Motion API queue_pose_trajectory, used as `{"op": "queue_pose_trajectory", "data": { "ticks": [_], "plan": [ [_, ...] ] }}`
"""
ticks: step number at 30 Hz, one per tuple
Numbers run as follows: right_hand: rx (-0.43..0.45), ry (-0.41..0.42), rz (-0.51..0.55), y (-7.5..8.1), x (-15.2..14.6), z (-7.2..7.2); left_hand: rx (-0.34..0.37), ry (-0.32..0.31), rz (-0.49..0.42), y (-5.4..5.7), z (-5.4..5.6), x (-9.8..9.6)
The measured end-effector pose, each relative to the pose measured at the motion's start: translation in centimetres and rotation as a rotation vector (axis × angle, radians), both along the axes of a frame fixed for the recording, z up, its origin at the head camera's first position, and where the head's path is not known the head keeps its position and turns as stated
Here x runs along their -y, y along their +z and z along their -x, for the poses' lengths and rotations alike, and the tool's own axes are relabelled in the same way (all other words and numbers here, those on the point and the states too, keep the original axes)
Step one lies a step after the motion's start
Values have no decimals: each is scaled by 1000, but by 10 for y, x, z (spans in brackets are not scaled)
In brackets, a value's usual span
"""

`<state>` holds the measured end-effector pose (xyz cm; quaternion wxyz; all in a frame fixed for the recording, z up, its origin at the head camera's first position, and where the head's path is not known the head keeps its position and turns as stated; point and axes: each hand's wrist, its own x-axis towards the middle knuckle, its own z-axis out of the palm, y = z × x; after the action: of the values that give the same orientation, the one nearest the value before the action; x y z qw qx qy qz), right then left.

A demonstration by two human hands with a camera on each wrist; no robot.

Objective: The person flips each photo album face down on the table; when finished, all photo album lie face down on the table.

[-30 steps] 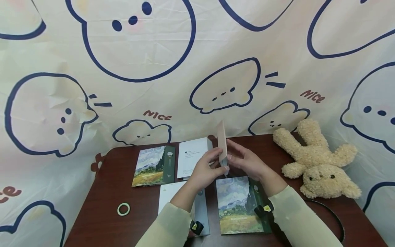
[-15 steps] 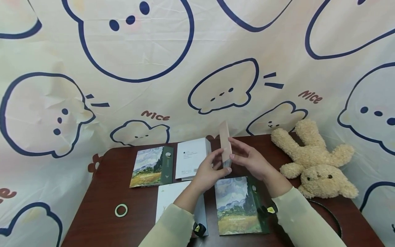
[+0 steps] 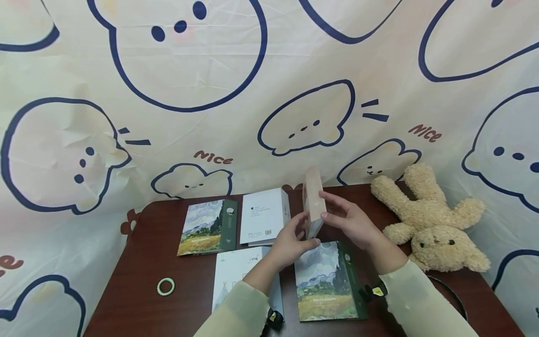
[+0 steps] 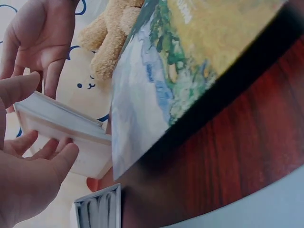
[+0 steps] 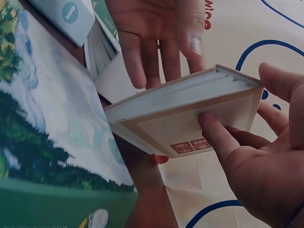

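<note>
Both hands hold a small beige photo album (image 3: 315, 206) upright above the table, near its back edge. The left hand (image 3: 290, 243) grips its lower left side, thumb at the bottom edge and fingers on the cover. From the right, the right hand (image 3: 349, 222) holds the album by its other side with thumb and fingers. In the right wrist view the album's cover (image 5: 166, 128) carries a red printed mark, and its pale page edges show. Just below the hands lies a larger album (image 3: 322, 285) with a painted landscape and "PHOTO ALBUM" on its cover.
Another landscape album (image 3: 206, 227) and a white album (image 3: 263, 217) lie at the back left. A white illustrated album (image 3: 236, 269) is partly under the left forearm. A pale green ring (image 3: 166, 286) lies at left, a plush bear (image 3: 429, 220) at right. Behind hangs a patterned curtain (image 3: 189, 126).
The held album has moved slightly right and turned, so more of its beige side faces the head view. Both hands have shifted right with it, keeping their hold.
</note>
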<state>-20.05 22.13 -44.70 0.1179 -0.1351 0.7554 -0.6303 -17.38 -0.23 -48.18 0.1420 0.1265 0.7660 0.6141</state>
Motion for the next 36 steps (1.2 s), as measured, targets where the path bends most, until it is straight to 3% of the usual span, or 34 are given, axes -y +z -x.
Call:
{"op": "queue_pose_trajectory", "data": {
  "ticks": [7,23,36],
  "plan": [
    [-3,-44,-10,-2,-10,-3,26,-32,60,-7,-3,-2],
    [2,-114,61,-19,-27,-2,1,-60,215,-15,-3,-5],
    [69,-169,50,-33,-37,2,28,-98,174,-18,-3,-3]
  ]
}}
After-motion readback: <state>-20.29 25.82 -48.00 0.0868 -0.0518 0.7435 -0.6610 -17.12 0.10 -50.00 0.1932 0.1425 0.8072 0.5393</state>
